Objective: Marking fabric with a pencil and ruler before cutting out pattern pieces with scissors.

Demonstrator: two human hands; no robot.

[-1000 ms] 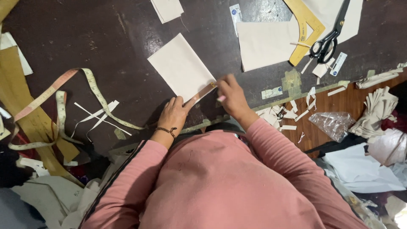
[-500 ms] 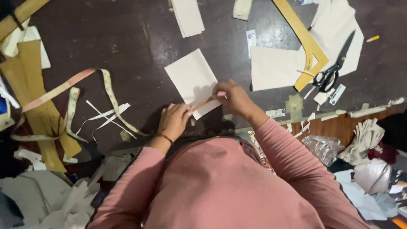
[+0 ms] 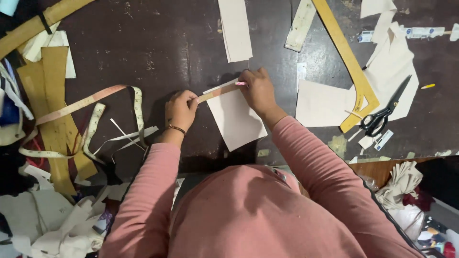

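Left hand (image 3: 181,109) and right hand (image 3: 258,90) pinched closed on the ends of a tan measuring tape strip (image 3: 217,92), stretched along the top edge of a white square fabric piece (image 3: 236,119), near the dark wooden worktop's (image 3: 158,52) front edge, black scissors (image 3: 382,114) well apart at right.

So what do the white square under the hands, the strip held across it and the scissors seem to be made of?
White square: looks like thin fabric or stiff paper, matte, lying flat with crisp cut edges; which one is unclear. Strip, stretched between the left hand and right hand: flexible tape, pinkish-tan, probably coated cloth or vinyl. Scissors: dark metal blades, black handles, likely plastic-coated.
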